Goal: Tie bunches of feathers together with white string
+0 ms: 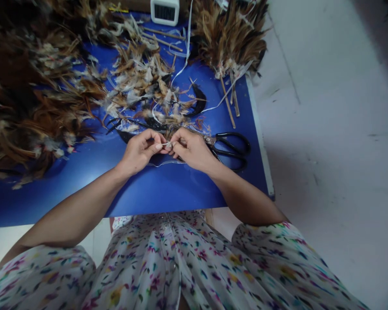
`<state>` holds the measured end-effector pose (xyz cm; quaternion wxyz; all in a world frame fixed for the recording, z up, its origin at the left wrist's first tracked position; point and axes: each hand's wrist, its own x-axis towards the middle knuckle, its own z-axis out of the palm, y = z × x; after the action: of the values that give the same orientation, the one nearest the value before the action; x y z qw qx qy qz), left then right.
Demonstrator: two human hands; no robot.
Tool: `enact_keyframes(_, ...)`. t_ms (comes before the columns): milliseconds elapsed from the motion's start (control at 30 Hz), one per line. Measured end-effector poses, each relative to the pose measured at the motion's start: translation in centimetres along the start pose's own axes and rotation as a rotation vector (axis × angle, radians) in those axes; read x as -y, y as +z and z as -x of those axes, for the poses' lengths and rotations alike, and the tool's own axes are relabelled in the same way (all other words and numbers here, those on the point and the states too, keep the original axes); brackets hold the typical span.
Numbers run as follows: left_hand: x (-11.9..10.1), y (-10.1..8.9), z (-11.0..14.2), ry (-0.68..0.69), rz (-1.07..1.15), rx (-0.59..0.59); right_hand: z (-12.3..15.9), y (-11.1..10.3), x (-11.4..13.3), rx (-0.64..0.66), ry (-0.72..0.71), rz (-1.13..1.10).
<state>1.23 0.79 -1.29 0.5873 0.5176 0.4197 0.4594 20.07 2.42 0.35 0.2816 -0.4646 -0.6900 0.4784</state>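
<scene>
Near the front of the blue table, my left hand (141, 150) pinches a thin white string (164, 144) between thumb and fingertips. Close against it, my right hand (191, 148) is closed on the bound base of a small feather bunch (172, 130), whose brown tips show just above the fingers. The string meets the bunch between both hands; the exact wrap is too small to make out. Black-handled scissors (234, 145) lie beside my right hand, their blades partly hidden by it. Loose brown and whitish feathers (142, 82) are spread beyond my hands.
A large heap of brown feather bunches (35, 99) covers the left side of the blue table (181, 189). At the back stand a white digital clock (164, 12) and thin sticks (163, 41). A feather duster (229, 38) with sticks lies near the right edge.
</scene>
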Motion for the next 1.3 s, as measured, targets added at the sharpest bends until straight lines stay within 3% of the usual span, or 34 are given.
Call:
enact_keyframes(300, -0.5, 0.3, -0.1, 0.045, 0.139, 0.053, 0.3, -0.4, 0.7, -0.066, -0.099, 0.055)
enact_keyframes(933, -1.1, 0.9, 0.1, -0.011, 0.250, -0.034, 0.5, -0.1, 1.1, -0.157, -0.229, 0.125)
enact_keyframes(1067, -1.1, 0.7, 0.0, 0.000, 0.281, -0.043, 0.3, 0.2, 0.8, -0.214, -0.355, 0.227)
enact_keyframes(1300, -1.5, 0.2, -0.1, -0.127, 0.338, -0.029, -0.5, 0.5, 0.0, -0.384, -0.711, 0.446)
